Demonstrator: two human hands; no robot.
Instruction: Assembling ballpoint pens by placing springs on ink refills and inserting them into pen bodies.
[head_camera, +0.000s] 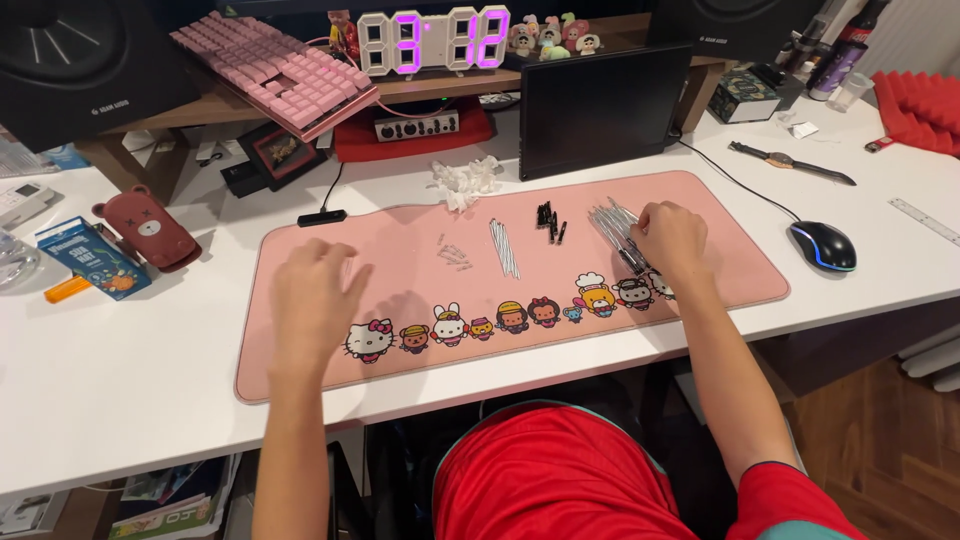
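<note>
White desk (120, 370) fills frame; long pink desk mat with cartoon border (700, 200) across centre. No containers on mat: parts lie loose in small piles. Left hand (315, 295), centre-left, blurred, palm down over bare mat, fingers spread, holding nothing. Right hand (672, 240), centre-right, fingers curled onto heap of clear pen barrels (610, 220); grip itself hidden. Barrels' long axes run upper left to lower right. Thin white refills (505, 248) mid-mat, near-vertical. Black pen tips (550, 222) beside them, small clear caps (452, 253) left.
</note>
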